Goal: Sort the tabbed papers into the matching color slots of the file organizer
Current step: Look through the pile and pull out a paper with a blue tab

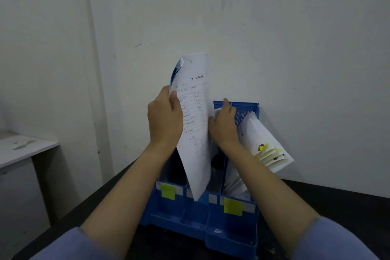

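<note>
A blue file organizer [232,232] stands against the wall on a dark table. Yellow-green sticky labels mark its left slot [168,191] and right slot [233,207]. My left hand [164,118] grips the left edge of a printed white sheet [195,124], held upright and tilted, its lower corner hanging in front of a middle slot. My right hand [223,124] pinches the sheet's right edge, close to the organizer's back wall. A stack of papers with yellow tabs [263,145] leans out of the right slot.
The white wall [253,27] rises directly behind the organizer. A white desk [23,148] stands at lower left. The dark table [337,200] extends right of the organizer. Small front trays [194,221] line the organizer's base.
</note>
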The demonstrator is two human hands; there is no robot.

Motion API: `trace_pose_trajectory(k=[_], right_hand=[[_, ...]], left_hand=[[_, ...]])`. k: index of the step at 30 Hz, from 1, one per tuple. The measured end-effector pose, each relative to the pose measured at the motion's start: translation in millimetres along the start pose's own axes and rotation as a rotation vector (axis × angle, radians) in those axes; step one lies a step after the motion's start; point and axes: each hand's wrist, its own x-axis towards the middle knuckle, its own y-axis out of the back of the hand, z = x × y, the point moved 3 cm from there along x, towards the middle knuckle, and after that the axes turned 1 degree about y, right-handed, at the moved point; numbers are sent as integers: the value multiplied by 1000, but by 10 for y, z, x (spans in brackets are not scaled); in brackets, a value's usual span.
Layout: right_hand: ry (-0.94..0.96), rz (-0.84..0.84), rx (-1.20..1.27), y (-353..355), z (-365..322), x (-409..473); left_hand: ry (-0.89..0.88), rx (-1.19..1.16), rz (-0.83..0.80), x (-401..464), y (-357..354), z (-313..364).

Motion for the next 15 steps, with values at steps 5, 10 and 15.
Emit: trace_pose_trajectory(k=[5,10,15], right_hand=[[215,-105,247,-222,-152,-813],[360,-150,-143,-353,-134,-1200],[335,-187,-278,-270,24,-1158]], left_hand=[[45,13,53,26,-35,-111],[78,-14,48,44,-103,-99],[89,-51,17,16,-153,-54]])
